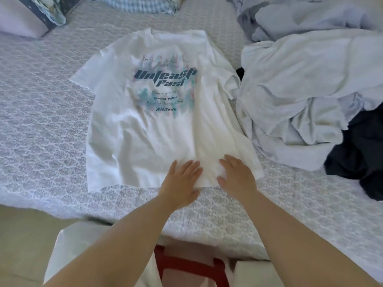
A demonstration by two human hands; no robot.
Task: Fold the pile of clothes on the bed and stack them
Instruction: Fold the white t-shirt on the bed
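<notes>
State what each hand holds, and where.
Nothing is held. The left hand and right hand lie flat, fingers straight, pressing the white T-shirt near its bottom hem.

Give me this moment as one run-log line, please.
left hand: flat on white T-shirt hem | right hand: same | unfolded pile: right

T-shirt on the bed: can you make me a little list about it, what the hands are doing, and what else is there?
t-shirt: white, print up, spread flat on the bed
left hand: flat on the hem
right hand: flat on the hem
unfolded pile: right of the t-shirt, pale and dark clothes
pillow: far left corner
</notes>
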